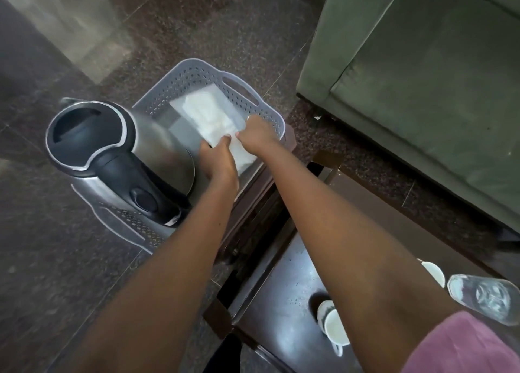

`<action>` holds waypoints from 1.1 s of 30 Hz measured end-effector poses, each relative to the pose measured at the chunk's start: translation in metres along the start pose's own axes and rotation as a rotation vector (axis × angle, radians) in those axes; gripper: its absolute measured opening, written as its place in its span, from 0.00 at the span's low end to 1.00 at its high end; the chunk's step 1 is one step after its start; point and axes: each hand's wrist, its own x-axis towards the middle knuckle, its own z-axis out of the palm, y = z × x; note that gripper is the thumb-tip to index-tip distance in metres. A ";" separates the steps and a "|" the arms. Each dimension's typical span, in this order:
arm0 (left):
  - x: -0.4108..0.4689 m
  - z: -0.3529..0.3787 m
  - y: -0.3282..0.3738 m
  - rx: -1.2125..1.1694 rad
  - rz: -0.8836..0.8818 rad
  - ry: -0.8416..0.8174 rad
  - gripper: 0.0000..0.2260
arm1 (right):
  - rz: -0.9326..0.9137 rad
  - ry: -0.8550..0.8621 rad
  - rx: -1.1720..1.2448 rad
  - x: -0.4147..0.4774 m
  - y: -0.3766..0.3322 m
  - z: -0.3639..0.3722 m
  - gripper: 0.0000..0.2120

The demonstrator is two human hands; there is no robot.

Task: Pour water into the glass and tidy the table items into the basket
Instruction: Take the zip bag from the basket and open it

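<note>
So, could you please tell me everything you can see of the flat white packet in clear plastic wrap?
The flat white packet in clear plastic wrap is rectangular, with soft-looking white material inside glossy film that has a clear border. It lies inside the grey perforated plastic basket, beside the steel kettle with a black lid. The left hand and the right hand both grip its near end.

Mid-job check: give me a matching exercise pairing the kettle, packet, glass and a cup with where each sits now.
Things:
1 kettle
2 white packet
3 glass
4 white cup

Places:
A on the dark table, between the forearms
B standing in the grey basket
C gripped by left hand and right hand
D lower right corner of the view

Pairs: 1-B, 2-C, 3-D, 4-A
</note>
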 end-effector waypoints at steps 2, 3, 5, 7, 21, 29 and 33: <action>-0.015 -0.002 0.011 -0.111 0.092 -0.042 0.06 | -0.027 -0.034 0.245 -0.009 0.003 -0.008 0.13; -0.023 -0.002 0.017 -0.160 0.126 -0.079 0.07 | -0.045 -0.048 0.407 -0.016 0.006 -0.014 0.14; -0.043 -0.002 0.027 -0.215 0.189 -0.176 0.08 | -0.098 -0.060 0.718 -0.035 0.016 -0.029 0.15; -0.064 0.002 0.031 -0.242 0.217 -0.300 0.08 | -0.152 -0.051 0.909 -0.055 0.035 -0.049 0.15; -0.227 0.055 -0.093 0.127 -0.272 -0.859 0.13 | 0.115 0.328 0.923 -0.200 0.248 -0.123 0.04; -0.294 0.062 -0.157 0.285 -0.084 -0.844 0.26 | 0.119 0.310 0.479 -0.277 0.307 -0.101 0.16; -0.304 0.060 -0.161 0.508 0.381 -0.524 0.34 | 0.122 0.339 0.509 -0.298 0.319 -0.099 0.25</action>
